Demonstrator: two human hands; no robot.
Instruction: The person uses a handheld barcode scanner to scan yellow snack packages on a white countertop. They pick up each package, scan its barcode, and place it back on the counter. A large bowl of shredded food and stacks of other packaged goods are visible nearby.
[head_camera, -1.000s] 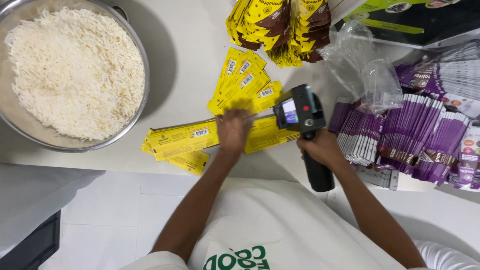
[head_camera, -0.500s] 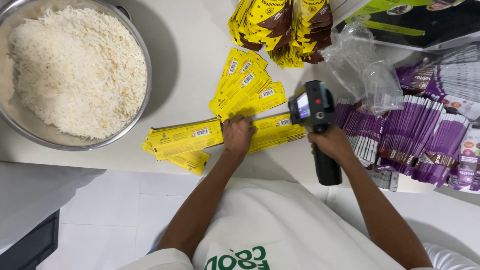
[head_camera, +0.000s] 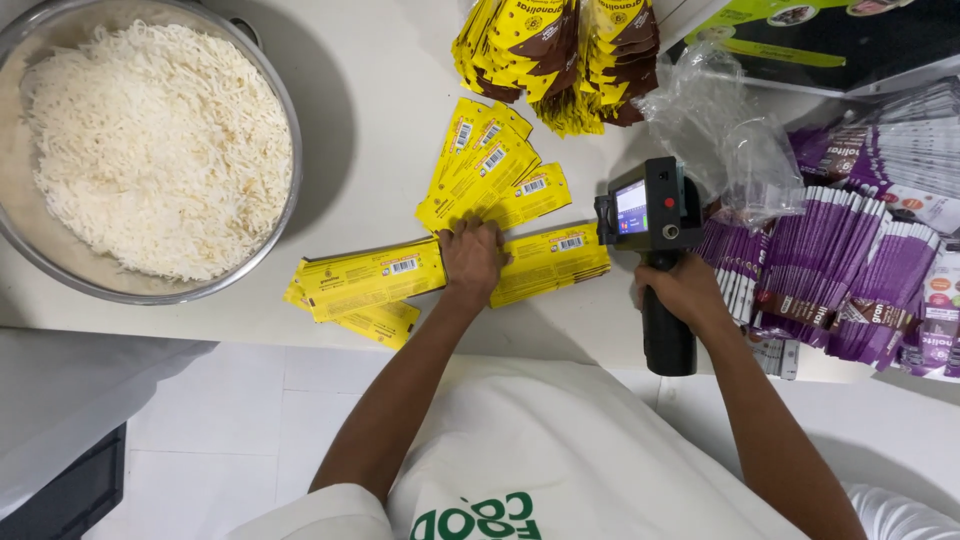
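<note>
Two hands: left (head_camera: 472, 255) pins yellow packets (head_camera: 400, 272), right (head_camera: 682, 292) grips handheld printer (head_camera: 652, 215)

One metal bowl (head_camera: 290, 150), one handheld printer (head_camera: 655, 255), two hands (head_camera: 472, 258).

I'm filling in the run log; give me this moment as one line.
left hand: pressing flat on yellow packets | right hand: gripping black handheld printer beside packets' right end | metal bowl: white shreds
</note>
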